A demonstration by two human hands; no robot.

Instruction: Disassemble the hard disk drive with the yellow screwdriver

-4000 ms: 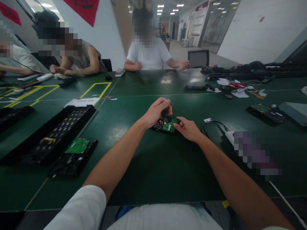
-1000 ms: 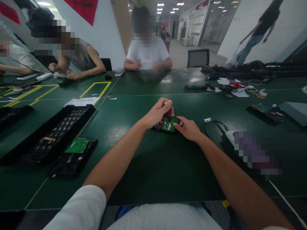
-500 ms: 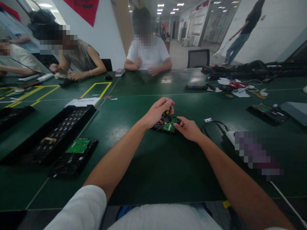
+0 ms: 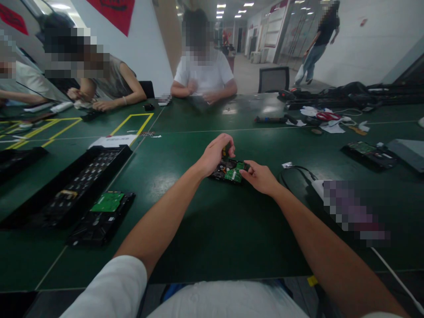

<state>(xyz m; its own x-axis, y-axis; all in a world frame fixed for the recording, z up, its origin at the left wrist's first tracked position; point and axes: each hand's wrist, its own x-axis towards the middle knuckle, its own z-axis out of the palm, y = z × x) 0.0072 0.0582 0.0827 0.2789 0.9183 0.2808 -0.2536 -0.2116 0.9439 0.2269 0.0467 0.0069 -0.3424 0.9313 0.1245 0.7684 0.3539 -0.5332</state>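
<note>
A hard drive [image 4: 233, 173] with a green circuit board facing up lies on the dark green table in front of me. My left hand [image 4: 217, 153] is closed around the black-and-yellow handle of a screwdriver [image 4: 225, 152], held above the drive's left part. The tool's tip is too small to make out. At the drive's right end, my right hand [image 4: 260, 176] grips its edge between thumb and fingers.
Another hard drive [image 4: 102, 216] lies left of my arm, beside a long black tray [image 4: 114, 161]. Further right are a cable [image 4: 300, 169], another drive [image 4: 367, 153] and a grey box [image 4: 409, 154]. Several people sit across the table; one person walks behind.
My left hand has shifted slightly left and its fingers have turned about the handle. My right hand and the drive stay in place. The person walking in the background has moved left.
</note>
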